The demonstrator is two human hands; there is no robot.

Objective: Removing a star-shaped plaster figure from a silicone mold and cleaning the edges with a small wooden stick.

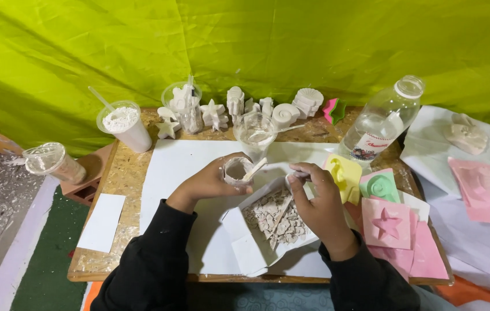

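While your left hand (210, 183) grips the small cup (237, 170) above the box of plaster scraps (273, 217), your right hand (320, 201) fingers pinch its stick (254, 169); scraping looks underway, with residue apparently left inside.

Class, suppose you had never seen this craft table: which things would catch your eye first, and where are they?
The bright yellow-green cloth backdrop fills the top. At the centre, the left hand holds a small plaster-caked cup with a wooden stick over a white paper tray of broken plaster pieces, which the right hand touches. White plaster figures line the far edge.
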